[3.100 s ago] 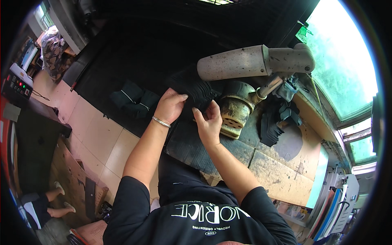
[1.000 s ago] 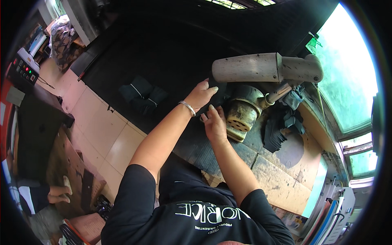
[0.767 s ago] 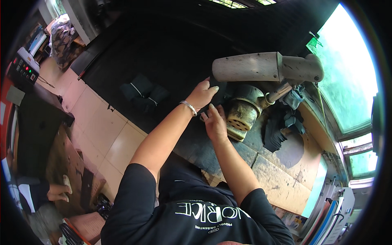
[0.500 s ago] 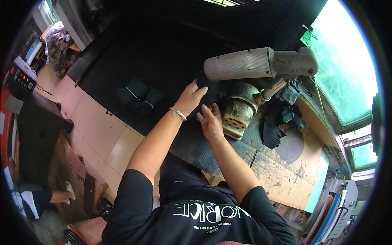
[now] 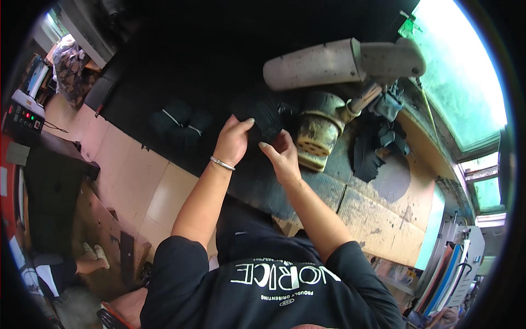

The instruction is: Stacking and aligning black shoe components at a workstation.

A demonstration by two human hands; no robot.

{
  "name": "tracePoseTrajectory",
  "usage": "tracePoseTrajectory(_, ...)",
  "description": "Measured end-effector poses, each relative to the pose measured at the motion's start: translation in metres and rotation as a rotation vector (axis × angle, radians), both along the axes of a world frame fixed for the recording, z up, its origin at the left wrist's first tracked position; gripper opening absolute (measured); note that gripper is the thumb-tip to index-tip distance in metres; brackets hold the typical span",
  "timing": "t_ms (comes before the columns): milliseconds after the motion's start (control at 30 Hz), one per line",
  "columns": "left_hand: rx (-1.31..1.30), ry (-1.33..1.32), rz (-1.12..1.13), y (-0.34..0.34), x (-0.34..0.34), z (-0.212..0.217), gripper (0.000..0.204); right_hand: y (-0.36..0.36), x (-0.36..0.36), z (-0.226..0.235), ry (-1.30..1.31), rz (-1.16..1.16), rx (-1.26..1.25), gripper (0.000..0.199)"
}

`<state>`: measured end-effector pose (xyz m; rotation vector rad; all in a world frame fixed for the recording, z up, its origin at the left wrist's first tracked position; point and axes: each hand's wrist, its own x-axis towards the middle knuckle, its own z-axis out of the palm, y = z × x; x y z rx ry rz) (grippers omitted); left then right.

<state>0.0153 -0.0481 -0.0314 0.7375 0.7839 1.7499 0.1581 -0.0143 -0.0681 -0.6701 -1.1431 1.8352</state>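
Black fabric piece (image 5: 267,116) sits pinched between my left hand (image 5: 233,141) and right hand (image 5: 282,158), both clamped on it just beside the worn machine drum (image 5: 318,131). I judge a loose edge could snag there.

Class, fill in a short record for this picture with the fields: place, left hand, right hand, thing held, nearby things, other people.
place: worn wooden workbench by a window
left hand: left hand, bracelet on wrist, grips the black piece
right hand: right hand grips its lower edge
thing held: black piece, dark and hard to make out
nearby things: grimy machine with a beige arm; black pile beside it; black bundles to the left
other people: someone's leg at lower left
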Motion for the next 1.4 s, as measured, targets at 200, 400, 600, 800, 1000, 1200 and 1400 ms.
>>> tracePoseTrajectory(200, 0.065, -0.603, -0.033, -0.033, 0.020, -0.046, 0.041, -0.020, 0.031, -0.007, -0.510, -0.020, 0.453, 0.055)
tracePoseTrajectory(400, -0.137, -0.387, -0.071, -0.056, 0.042, -0.061, 0.027, -0.033, 0.059, -0.023, -0.423, 0.122, 0.154, 0.056)
tracePoseTrajectory(600, -0.271, -0.077, -0.155, -0.079, 0.059, -0.071, 0.012, -0.052, 0.080, -0.047, -0.228, 0.216, -0.023, 0.058)
tracePoseTrajectory(800, -0.057, 1.012, -0.041, -0.072, 0.071, -0.085, 0.016, -0.041, 0.113, -0.047, -0.368, 0.210, 0.296, 0.087)
tracePoseTrajectory(1000, -0.001, 1.556, -0.115, -0.061, 0.085, -0.080, 0.094, -0.035, 0.115, -0.064, -0.159, 0.255, 0.150, 0.099)
tracePoseTrajectory(1200, -0.137, 1.675, -0.193, -0.049, 0.110, -0.104, 0.097, -0.037, 0.133, -0.065, -0.417, 0.117, 0.231, 0.076)
tracePoseTrajectory(1400, -0.225, 1.552, -0.154, -0.057, 0.097, -0.087, 0.087, -0.031, 0.112, -0.059, -0.289, 0.174, 0.010, 0.054)
